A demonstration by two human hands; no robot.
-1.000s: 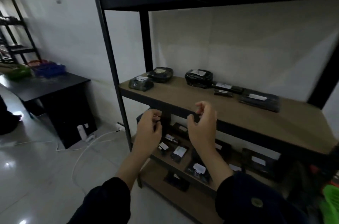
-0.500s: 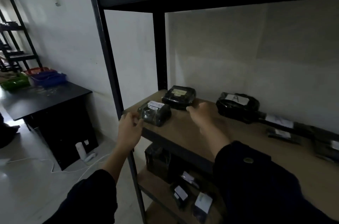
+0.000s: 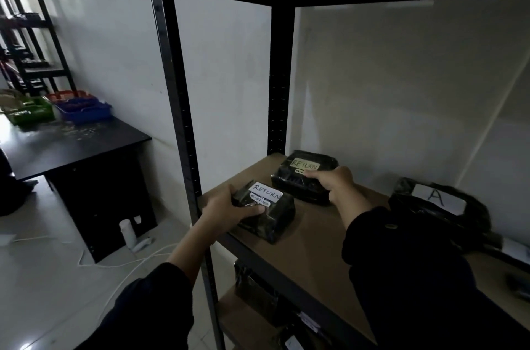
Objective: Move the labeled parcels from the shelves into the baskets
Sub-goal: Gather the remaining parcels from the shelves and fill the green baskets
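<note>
Dim shelf point(image 3: 312, 246). Left hand point(image 3: 229, 210) wraps near RETURN parcel point(image 3: 265, 213), fingers curled round it; right hand point(image 3: 334, 182) clamps rear RETURN parcel point(image 3: 305, 177). Pickup step. Next: lift both, carry to baskets point(image 3: 83, 110) on desk.

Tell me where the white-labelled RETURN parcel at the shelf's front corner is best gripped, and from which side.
Probably by its left end, coming from the front-left. The white-labelled RETURN parcel lies flat at the shelf corner, its left side open to the aisle, soft wrap easy to pinch. The left hand already grips there, thumb on top below the label.
</note>
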